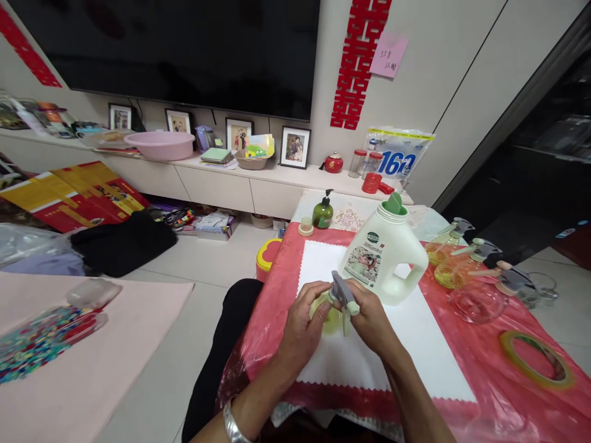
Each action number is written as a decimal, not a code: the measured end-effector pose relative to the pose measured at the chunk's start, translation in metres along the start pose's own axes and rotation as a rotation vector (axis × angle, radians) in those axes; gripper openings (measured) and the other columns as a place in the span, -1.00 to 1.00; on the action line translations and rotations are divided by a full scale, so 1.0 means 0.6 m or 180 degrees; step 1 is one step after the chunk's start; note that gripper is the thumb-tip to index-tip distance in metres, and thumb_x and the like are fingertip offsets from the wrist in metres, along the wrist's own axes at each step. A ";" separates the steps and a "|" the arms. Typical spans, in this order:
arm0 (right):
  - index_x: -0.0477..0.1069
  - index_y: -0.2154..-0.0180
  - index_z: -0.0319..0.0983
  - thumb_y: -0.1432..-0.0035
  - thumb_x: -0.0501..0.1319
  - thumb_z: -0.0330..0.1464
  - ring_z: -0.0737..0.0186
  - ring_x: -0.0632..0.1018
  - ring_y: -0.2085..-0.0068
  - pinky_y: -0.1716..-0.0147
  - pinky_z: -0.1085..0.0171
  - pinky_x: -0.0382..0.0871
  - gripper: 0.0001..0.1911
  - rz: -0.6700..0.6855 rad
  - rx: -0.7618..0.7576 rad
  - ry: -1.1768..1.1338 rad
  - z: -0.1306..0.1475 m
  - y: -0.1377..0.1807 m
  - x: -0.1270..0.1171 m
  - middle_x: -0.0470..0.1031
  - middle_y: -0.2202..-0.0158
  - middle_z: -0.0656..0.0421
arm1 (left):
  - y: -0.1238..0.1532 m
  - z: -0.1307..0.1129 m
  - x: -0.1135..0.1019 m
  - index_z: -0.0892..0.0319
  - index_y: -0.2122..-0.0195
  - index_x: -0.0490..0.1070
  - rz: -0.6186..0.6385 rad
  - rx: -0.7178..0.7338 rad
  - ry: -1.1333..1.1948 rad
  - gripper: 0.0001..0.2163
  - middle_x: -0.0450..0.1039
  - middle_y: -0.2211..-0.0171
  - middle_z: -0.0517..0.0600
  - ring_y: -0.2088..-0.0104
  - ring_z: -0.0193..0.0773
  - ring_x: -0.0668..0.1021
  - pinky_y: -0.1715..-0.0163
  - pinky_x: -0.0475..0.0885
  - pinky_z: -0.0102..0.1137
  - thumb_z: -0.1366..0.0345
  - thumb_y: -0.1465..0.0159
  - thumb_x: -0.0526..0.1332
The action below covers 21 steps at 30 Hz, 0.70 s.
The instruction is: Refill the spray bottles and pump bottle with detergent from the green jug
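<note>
A small spray bottle (331, 323), clear and yellowish with a grey trigger head, is held between my two hands over a white sheet (351, 366). My left hand (302, 320) wraps the bottle's body near the neck. On the other side, my right hand (373, 317) closes around the back of the spray head; some of its fingers are hidden. Just beyond stands a large white jug (392, 240) with a handle, its opening uncapped and a green spout showing. A translucent cap (305, 226) sits near a green pump bottle (322, 212).
At the right edge of the red-covered table (272, 332) stand several spray bottles (478, 301). A roll of tape (535, 359) lies in front of them. To the left, a pink-topped table (138, 344) bears colourful beads (41, 338). A long cabinet (212, 184) runs below the television.
</note>
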State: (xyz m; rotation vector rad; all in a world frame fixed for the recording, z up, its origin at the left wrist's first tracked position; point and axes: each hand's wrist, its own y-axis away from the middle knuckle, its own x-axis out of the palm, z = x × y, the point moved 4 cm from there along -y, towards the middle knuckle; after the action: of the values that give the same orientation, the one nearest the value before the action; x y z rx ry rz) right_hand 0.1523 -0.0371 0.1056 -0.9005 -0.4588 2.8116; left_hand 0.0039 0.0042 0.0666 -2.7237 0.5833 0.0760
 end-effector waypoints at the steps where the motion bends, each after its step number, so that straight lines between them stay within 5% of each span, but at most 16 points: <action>1: 0.51 0.16 -0.15 -0.23 0.18 -0.40 0.19 0.54 0.14 0.11 0.23 0.43 -0.83 -0.0062 0.0000 -0.0015 -0.004 0.003 0.002 0.53 0.17 0.13 | -0.003 0.002 0.002 0.10 -0.02 0.48 -0.0025 -0.0020 0.0117 -0.74 0.52 -0.01 0.08 -0.06 -0.11 0.54 -0.15 0.40 -0.16 0.18 -0.39 0.15; 10: 0.49 -0.06 -0.08 -0.22 0.09 -0.47 0.12 0.54 -0.03 -0.01 0.19 0.46 -0.58 -0.0521 -0.0017 -0.0112 -0.034 0.022 0.031 0.52 0.00 0.08 | -0.027 0.041 0.028 0.13 0.17 0.48 -0.0169 -0.0781 0.1516 -0.57 0.55 0.27 -0.02 0.35 -0.25 0.58 0.27 0.52 -0.31 -0.07 -0.10 0.41; 16: 0.39 -0.21 -0.02 -0.35 0.02 -0.36 0.16 0.54 -0.07 -0.02 0.22 0.49 -0.54 -0.0564 -0.0045 -0.0275 -0.026 0.026 0.036 0.51 -0.04 0.10 | -0.023 0.033 0.027 0.11 0.19 0.50 -0.0410 -0.0532 0.1156 -0.63 0.55 0.19 0.01 0.13 -0.16 0.57 0.04 0.47 -0.26 -0.08 -0.18 0.34; 21: 0.52 -0.03 -0.07 -0.35 0.09 -0.24 0.12 0.57 -0.03 0.02 0.23 0.50 -0.68 -0.0706 0.0059 -0.0329 -0.025 0.030 0.032 0.56 0.00 0.10 | -0.016 0.035 0.033 0.11 0.17 0.50 -0.0471 -0.0330 0.0954 -0.65 0.53 0.15 0.05 0.07 -0.11 0.55 -0.04 0.44 -0.21 -0.08 -0.28 0.23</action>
State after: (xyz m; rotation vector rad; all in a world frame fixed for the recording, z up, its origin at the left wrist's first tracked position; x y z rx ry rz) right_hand 0.1448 -0.0458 0.0775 -0.6579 -0.5116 2.6625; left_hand 0.0262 0.0122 0.0475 -2.8917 0.4652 -0.3538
